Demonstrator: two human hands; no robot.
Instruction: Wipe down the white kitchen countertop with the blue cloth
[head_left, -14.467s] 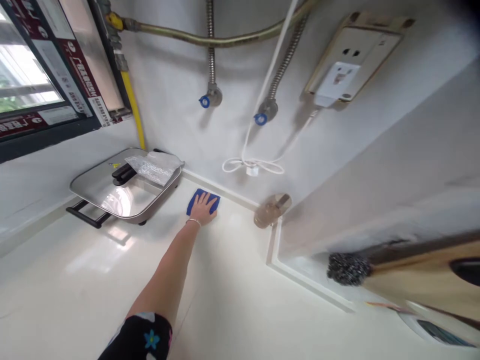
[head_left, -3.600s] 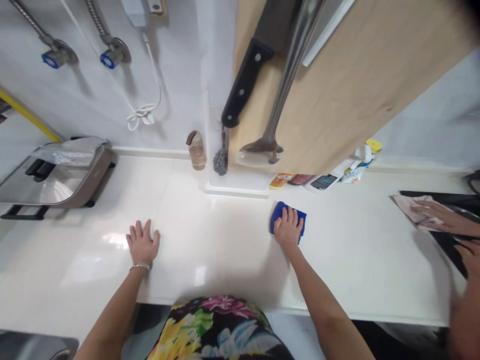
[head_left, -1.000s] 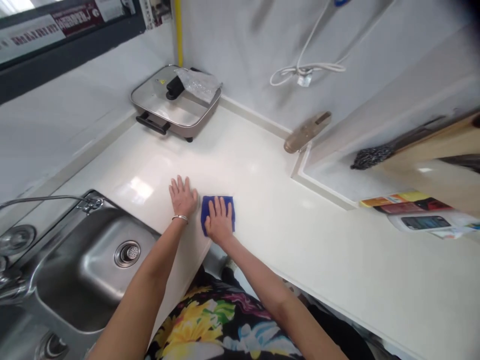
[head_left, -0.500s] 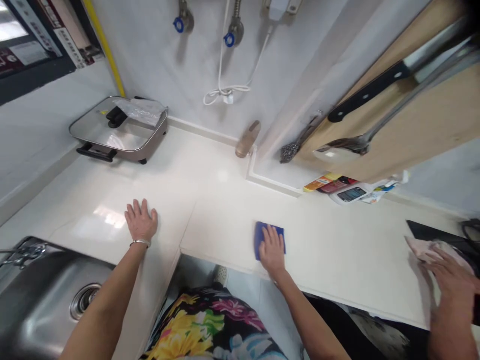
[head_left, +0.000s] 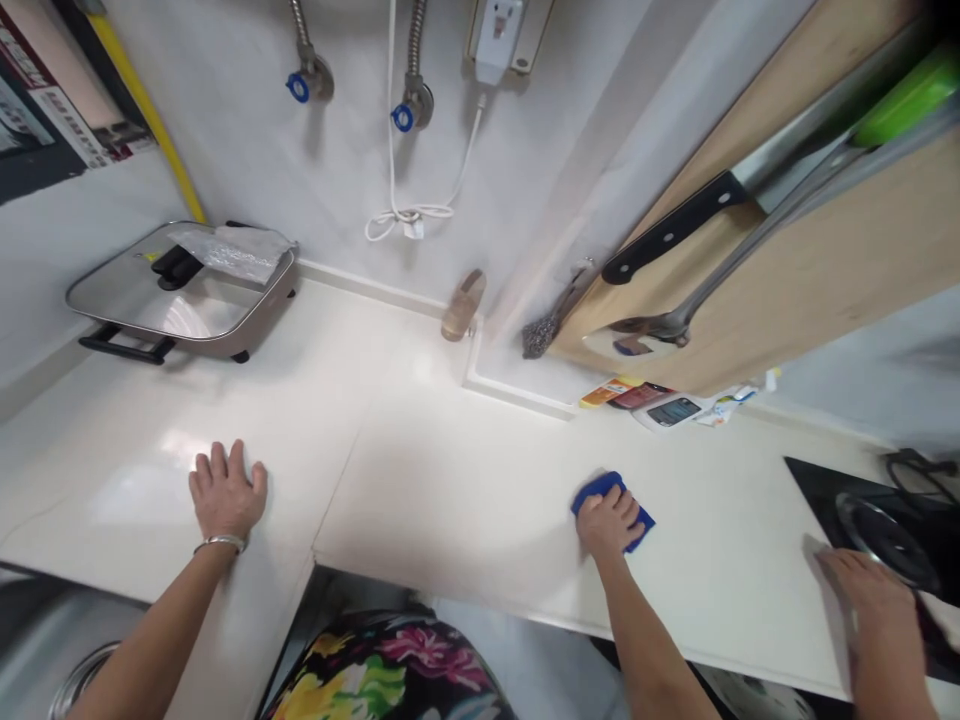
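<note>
So the right fingers (head_left: 624, 503) are bent over a blue cloth (head_left: 603, 482), pushing it down on the white surface (head_left: 420, 500). Can't tell if they're actually pinching it, but blue pokes out past the tips and off to both sides. Left fingers (head_left: 218, 461) hold nothing, just spread out on the surface well left of the cloth. Farther back from those there's a lidded pan (head_left: 214, 300). Right of the right fingers, another person's hand (head_left: 866, 585) is beside a black cooktop (head_left: 823, 492).
</note>
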